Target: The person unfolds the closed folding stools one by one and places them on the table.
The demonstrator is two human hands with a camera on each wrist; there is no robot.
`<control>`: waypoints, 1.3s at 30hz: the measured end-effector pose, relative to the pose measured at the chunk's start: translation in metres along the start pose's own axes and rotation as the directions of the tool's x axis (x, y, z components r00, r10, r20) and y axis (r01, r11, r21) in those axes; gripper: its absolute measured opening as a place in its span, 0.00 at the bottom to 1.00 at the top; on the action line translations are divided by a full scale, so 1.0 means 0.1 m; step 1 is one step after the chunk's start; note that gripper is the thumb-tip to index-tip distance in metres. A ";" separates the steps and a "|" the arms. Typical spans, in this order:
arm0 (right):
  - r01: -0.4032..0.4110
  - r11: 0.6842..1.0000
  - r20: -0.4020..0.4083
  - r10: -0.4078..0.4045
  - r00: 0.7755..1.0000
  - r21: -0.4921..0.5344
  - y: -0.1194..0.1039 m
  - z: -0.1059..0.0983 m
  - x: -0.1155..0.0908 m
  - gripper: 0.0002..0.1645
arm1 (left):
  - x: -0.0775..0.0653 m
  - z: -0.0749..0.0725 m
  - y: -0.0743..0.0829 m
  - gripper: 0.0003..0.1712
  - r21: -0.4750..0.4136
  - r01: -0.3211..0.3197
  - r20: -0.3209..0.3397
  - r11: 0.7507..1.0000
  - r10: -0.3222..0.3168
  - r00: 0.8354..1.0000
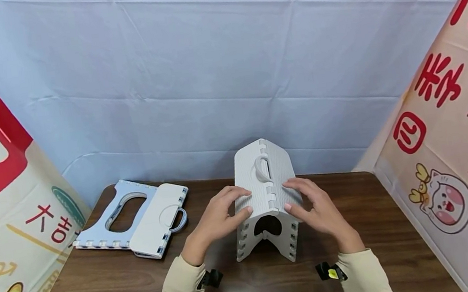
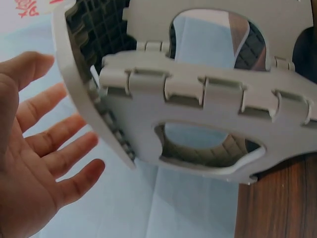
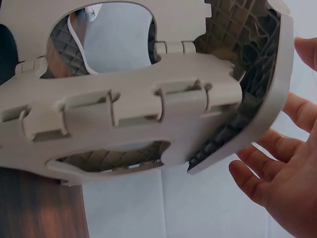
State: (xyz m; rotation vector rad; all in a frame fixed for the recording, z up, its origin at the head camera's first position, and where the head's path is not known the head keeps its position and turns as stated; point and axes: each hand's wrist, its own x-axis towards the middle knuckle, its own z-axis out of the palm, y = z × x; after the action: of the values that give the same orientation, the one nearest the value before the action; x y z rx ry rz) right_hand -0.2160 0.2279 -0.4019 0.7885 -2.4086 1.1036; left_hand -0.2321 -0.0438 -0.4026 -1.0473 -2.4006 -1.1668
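Near twelve o'clock on the table [image 1: 380, 210], I have the pale folding stool [image 1: 259, 199] standing part-folded like a tent, its ridge running from twelve to six. My biggest worry is the whole stool tipping or skidding: it rests on narrow leg edges, so an uneven push from one side could unbalance it. Next down, its sloping top panels [image 2: 91, 119] might swing suddenly if the hinges give under pressure. Then come the hands, the left hand [image 1: 220, 212] at nine o'clock and the right hand [image 1: 318, 204] at three, fingers apart and extended beside the panels, clamped on nothing; I cannot tell how firmly they touch, if at all. Smaller again, the loop handle [image 1: 258, 171] on the ridge could snag a finger, and the ridge hinges [image 1: 271, 197] could nip one. Around all this, the blue backdrop [image 1: 206, 70] hangs close behind at twelve, leaving little room to push the stool away. Printed sheets [image 1: 450, 137] wall off ten and two. Farther out at nine, a blue-and-white stool [image 1: 155, 220] lies folded flat, apart from the pale one, and limits any wide leftward swing. Smallest, the wrist cameras [image 1: 210, 278] sit at seven and five, and could knock the legs.
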 end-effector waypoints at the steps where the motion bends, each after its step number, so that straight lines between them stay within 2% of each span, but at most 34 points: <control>1: 0.002 1.000 0.003 -0.002 1.000 0.005 -0.01 0.01 0.02 0.26 | 0.02 0.02 0.01 0.19 0.007 -0.009 -0.006 1.000 0.009 1.000; 7: -0.023 1.000 0.033 0.024 0.999 -0.018 -0.05 0.05 0.06 0.24 | 0.07 0.10 0.06 0.17 0.064 -0.059 0.010 0.996 0.059 0.998; 19: -0.033 0.997 0.042 0.036 0.998 -0.071 -0.08 0.07 0.07 0.24 | 0.03 0.10 0.08 0.18 0.133 -0.026 0.044 0.991 0.020 0.999; 28: -0.033 0.992 0.090 0.044 0.995 -0.124 -0.09 0.03 0.07 0.24 | 0.05 0.12 0.10 0.17 0.221 -0.057 0.048 0.974 0.048 0.998; 39: -0.011 0.983 0.078 0.026 0.997 -0.183 -0.06 0.02 0.08 0.23 | 0.11 0.15 0.10 0.16 0.313 -0.099 0.041 0.945 0.090 0.995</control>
State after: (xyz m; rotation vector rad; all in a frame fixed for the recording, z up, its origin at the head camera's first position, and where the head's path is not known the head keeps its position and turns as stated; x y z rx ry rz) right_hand -0.2186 0.2204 -0.3947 0.7633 -2.5438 0.8573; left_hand -0.2313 -0.0224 -0.4009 -1.0619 -2.4209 -0.7094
